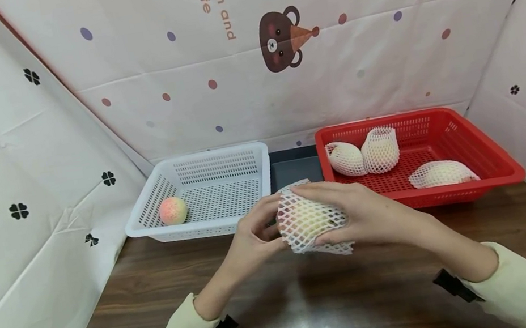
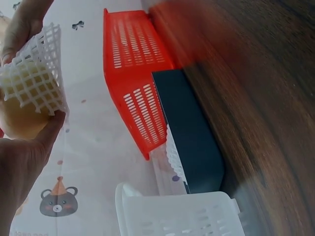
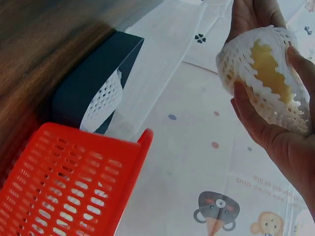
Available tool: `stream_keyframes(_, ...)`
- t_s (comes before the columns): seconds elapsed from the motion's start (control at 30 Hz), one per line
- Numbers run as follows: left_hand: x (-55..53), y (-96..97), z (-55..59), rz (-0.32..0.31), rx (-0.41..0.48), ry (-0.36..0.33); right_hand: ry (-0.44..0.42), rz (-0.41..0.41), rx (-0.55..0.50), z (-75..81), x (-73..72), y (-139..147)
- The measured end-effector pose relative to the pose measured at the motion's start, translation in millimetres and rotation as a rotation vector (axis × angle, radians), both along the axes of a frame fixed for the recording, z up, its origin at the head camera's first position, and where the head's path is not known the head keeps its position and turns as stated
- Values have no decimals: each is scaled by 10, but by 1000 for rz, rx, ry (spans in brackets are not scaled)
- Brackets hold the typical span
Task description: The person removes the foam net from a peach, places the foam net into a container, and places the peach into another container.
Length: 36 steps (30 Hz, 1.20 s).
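Observation:
Both hands hold up a peach (image 2: 22, 120) in a white foam net sleeve (image 1: 310, 219), over the table in front of the two baskets. My left hand (image 1: 255, 231) grips its left end; in the left wrist view, part of the peach there is bare below the net's edge. Thumb and fingers of my right hand (image 1: 363, 208) grip the net-covered right end. Yellow skin shows through a gap in the sleeve in the right wrist view, where fingertips of both hands press on the net.
On the left stands a white basket (image 1: 138, 225) with one bare peach (image 1: 173, 210). A red basket (image 1: 499, 172) on the right holds several netted fruits (image 1: 379, 150). Between them is a dark box (image 1: 294, 167) with white foam nets (image 3: 104, 101) inside. Printed cloth hangs behind the wooden table (image 1: 163, 317).

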<state>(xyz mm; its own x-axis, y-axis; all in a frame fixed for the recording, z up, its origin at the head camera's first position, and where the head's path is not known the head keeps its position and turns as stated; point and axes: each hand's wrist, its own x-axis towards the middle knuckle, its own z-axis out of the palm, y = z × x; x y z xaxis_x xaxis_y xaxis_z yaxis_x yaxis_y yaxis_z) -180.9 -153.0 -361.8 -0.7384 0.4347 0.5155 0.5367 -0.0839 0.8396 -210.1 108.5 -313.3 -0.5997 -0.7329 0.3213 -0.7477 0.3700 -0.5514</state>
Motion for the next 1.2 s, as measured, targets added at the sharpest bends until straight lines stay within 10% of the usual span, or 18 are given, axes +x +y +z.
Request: stream_keyframes(1.2,-239,-944,234,495,-155,-129,160,-194,-37,48,-465,249)
